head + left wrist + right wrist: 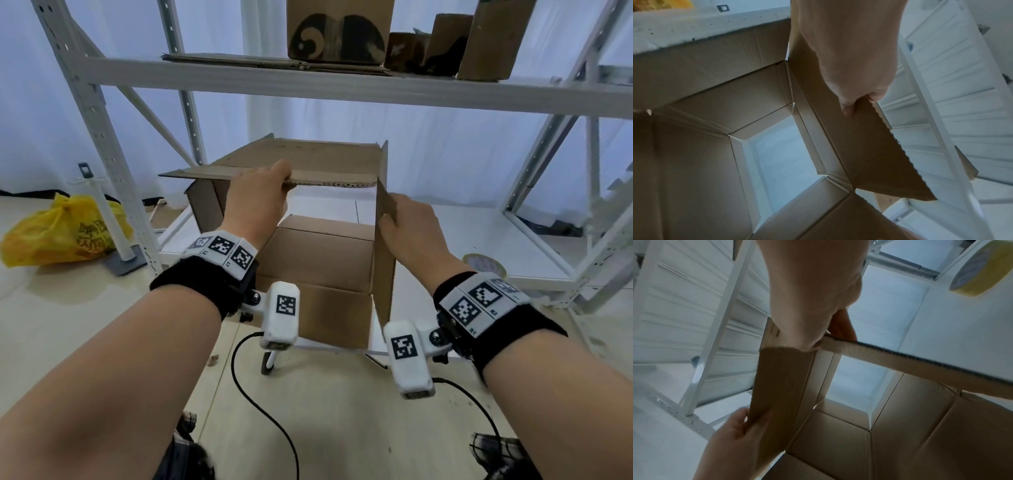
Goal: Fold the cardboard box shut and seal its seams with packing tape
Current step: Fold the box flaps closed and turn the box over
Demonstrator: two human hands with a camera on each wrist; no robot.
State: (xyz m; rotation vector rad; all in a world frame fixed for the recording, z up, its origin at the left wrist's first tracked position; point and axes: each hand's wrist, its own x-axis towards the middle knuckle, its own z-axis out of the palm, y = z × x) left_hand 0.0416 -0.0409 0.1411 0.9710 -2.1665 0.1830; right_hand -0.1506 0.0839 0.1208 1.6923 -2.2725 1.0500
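White metal shelving (pixel 239 84) stands on a pale floor (pixel 325 411) before a white curtain (pixel 308 120) lit from behind.

A plain brown cardboard box (pixel 318 260) with a paler inside sits on white metal shelving (pixel 342 89). A pale yellow roll of packing tape (pixel 982 270) has a grey core. Black wrist straps (pixel 202 284) carry white blocks printed with black-and-white square codes. A bright yellow plastic bag (pixel 65 229) has dark lettering. On the upper shelf, a brown carton (pixel 337 31) bears black shapes.
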